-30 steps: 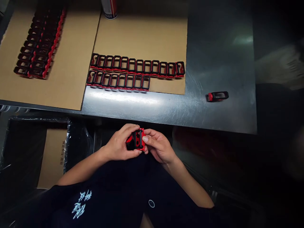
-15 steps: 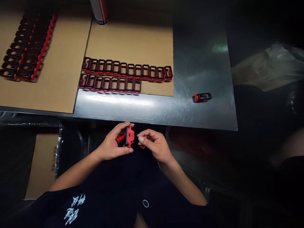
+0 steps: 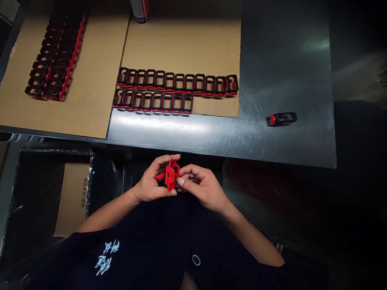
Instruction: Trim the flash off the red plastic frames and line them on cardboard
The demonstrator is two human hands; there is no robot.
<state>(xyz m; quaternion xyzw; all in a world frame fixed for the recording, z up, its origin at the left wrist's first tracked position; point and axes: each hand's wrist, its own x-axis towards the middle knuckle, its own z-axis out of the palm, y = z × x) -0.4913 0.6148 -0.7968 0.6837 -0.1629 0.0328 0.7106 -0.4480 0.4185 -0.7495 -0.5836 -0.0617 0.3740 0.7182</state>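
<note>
A small red and black plastic frame-like part point(image 3: 169, 177) is held in front of my body, below the table edge. My left hand point(image 3: 152, 179) grips it from the left, fingers over its top and thumb under its bottom. Its red face with small slots is turned up, and a side opening shows at the right. My right hand point(image 3: 201, 185) is closed, thumb and curled fingers at the part's right edge. Anything small between those fingertips is hidden. Similar black and red parts point(image 3: 150, 78) stand in two rows on a cardboard sheet point(image 3: 187, 44).
One more such part point(image 3: 281, 119) lies alone on the metal table point(image 3: 211, 137). On a second cardboard sheet point(image 3: 93, 80) at the left are more rows. A spray can point(image 3: 141, 12) stands at the back. A plastic-lined box point(image 3: 72, 197) sits below left.
The held part has turned, so its side opening now shows. My right hand's fingertips have closed the gap to its right edge. The whole view has shifted, with the table further right.
</note>
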